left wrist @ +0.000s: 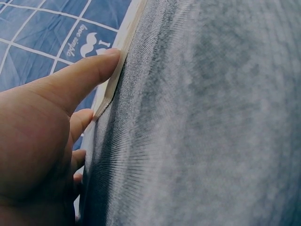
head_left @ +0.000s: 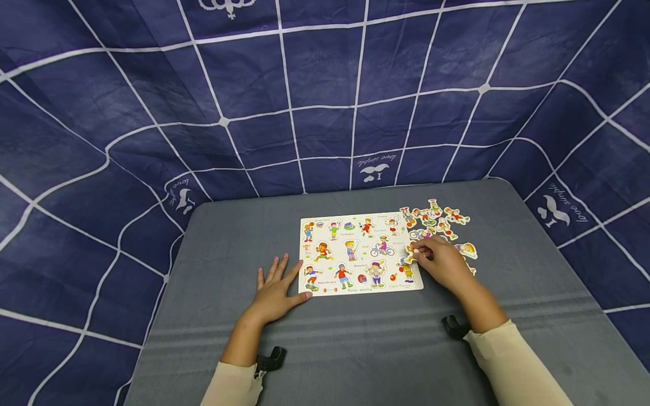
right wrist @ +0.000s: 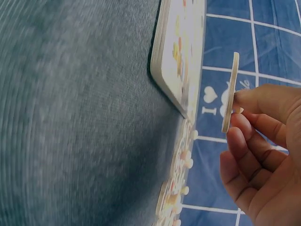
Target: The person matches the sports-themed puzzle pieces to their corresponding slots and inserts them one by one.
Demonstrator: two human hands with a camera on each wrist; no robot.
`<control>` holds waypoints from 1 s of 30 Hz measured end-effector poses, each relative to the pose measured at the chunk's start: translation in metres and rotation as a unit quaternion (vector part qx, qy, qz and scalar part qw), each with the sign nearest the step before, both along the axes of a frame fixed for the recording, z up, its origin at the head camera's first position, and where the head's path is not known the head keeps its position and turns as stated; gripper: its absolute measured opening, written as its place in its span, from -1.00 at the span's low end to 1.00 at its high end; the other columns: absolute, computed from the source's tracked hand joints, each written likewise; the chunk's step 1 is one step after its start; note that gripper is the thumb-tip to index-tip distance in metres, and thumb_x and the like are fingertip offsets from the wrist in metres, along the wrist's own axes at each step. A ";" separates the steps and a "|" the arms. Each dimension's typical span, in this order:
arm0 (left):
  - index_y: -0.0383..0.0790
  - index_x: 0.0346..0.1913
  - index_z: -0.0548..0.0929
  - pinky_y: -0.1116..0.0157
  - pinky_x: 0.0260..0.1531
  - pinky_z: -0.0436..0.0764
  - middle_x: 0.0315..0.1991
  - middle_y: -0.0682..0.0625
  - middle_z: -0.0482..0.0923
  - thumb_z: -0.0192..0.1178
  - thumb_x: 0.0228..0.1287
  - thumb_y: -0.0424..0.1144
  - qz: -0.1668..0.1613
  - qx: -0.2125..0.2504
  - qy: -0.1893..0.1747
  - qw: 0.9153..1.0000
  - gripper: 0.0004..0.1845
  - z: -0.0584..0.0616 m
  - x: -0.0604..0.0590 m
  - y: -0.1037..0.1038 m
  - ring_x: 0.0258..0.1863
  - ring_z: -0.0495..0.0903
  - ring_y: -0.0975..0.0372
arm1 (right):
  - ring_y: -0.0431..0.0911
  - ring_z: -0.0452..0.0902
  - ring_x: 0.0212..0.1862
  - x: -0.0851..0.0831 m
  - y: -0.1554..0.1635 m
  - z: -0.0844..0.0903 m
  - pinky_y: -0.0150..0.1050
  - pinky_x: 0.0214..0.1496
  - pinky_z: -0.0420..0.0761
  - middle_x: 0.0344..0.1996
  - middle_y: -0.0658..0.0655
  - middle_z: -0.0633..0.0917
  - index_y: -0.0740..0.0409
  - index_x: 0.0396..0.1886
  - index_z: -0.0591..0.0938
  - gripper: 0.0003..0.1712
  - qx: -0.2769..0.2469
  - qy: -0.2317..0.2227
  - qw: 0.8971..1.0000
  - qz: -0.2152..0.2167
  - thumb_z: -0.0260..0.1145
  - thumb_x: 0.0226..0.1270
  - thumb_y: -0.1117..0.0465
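Note:
A cream puzzle board point(head_left: 335, 287) printed with children playing sports lies flat on the table. At its lower left corner my left hand point(head_left: 274, 294) rests with fingers spread, thumb on the front edge and index fingertip at the left edge. In the left wrist view the thumb point(left wrist: 89, 70) lies along the board's rim. My right hand point(head_left: 443, 260) pinches a thin wooden puzzle piece point(right wrist: 230, 96) between thumb and fingertips. That piece is held up on edge near the board's right side, and its printed face is mostly turned away in the right wrist view.
Several loose puzzle pieces point(head_left: 443, 227) with small knobs lie in a cluster right of the board, some behind and under my right hand. A grey cloth covers the table point(head_left: 228, 237). Dark blue checked curtains point(head_left: 325, 129) hang along its back and sides.

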State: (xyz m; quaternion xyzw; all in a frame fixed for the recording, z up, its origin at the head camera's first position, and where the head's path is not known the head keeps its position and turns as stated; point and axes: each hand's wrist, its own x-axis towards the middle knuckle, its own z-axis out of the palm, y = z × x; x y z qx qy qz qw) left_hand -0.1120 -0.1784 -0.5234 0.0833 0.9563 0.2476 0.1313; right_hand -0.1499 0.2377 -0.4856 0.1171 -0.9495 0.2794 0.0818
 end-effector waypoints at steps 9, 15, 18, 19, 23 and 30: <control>0.22 0.61 0.11 -0.30 0.50 -0.49 0.68 -0.06 -0.24 0.22 0.19 0.44 0.001 0.002 0.000 1.000 -0.01 -0.001 0.001 -0.001 0.67 -0.36 -0.06 | -0.15 0.50 -0.32 -0.003 -0.013 0.002 -0.24 -0.27 0.47 -0.38 0.05 0.63 0.18 -0.18 0.76 -0.86 -0.001 0.006 1.000 0.021 0.40 0.27 0.32; 0.22 0.61 0.11 -0.30 0.50 -0.49 0.68 -0.07 -0.24 0.22 0.20 0.43 -0.001 0.001 0.003 1.000 -0.01 -0.001 0.000 -0.001 0.67 -0.36 -0.06 | -0.17 0.49 -0.32 -0.005 -0.020 0.003 -0.26 -0.26 0.46 -0.36 0.02 0.64 0.13 -0.17 0.75 -0.87 0.001 -0.001 1.000 0.028 0.40 0.30 0.26; 0.21 0.61 0.11 -0.30 0.50 -0.49 0.68 -0.07 -0.24 0.22 0.20 0.43 -0.001 0.002 0.004 1.000 -0.01 0.000 0.001 -0.001 0.67 -0.36 -0.06 | -0.16 0.50 -0.33 -0.005 -0.024 0.002 -0.26 -0.28 0.46 -0.36 0.02 0.63 0.14 -0.16 0.75 -0.86 0.000 -0.004 1.000 0.031 0.40 0.31 0.25; 0.21 0.61 0.11 -0.30 0.50 -0.49 0.68 -0.07 -0.24 0.23 0.20 0.42 -0.002 0.002 0.004 1.000 -0.01 0.000 0.001 -0.001 0.67 -0.36 -0.06 | -0.17 0.49 -0.33 -0.005 -0.025 0.002 -0.27 -0.28 0.46 -0.36 0.02 0.63 0.14 -0.16 0.75 -0.86 0.000 -0.006 0.999 0.032 0.40 0.31 0.25; 0.20 0.61 0.12 -0.30 0.50 -0.49 0.68 -0.07 -0.24 0.23 0.21 0.41 -0.002 0.004 0.005 1.000 -0.02 0.001 0.001 -0.001 0.67 -0.36 -0.06 | -0.16 0.49 -0.32 -0.006 -0.031 0.000 -0.28 -0.29 0.45 -0.38 0.01 0.62 0.14 -0.17 0.75 -0.86 -0.006 -0.010 0.999 0.036 0.41 0.29 0.26; 0.20 0.61 0.12 -0.30 0.50 -0.49 0.68 -0.07 -0.23 0.24 0.21 0.40 -0.001 0.005 0.005 1.000 -0.02 0.001 0.001 0.000 0.67 -0.36 -0.06 | -0.15 0.49 -0.32 -0.008 -0.046 0.002 -0.28 -0.29 0.44 -0.38 0.01 0.62 0.12 -0.15 0.76 -0.85 -0.011 -0.019 0.999 0.049 0.41 0.29 0.27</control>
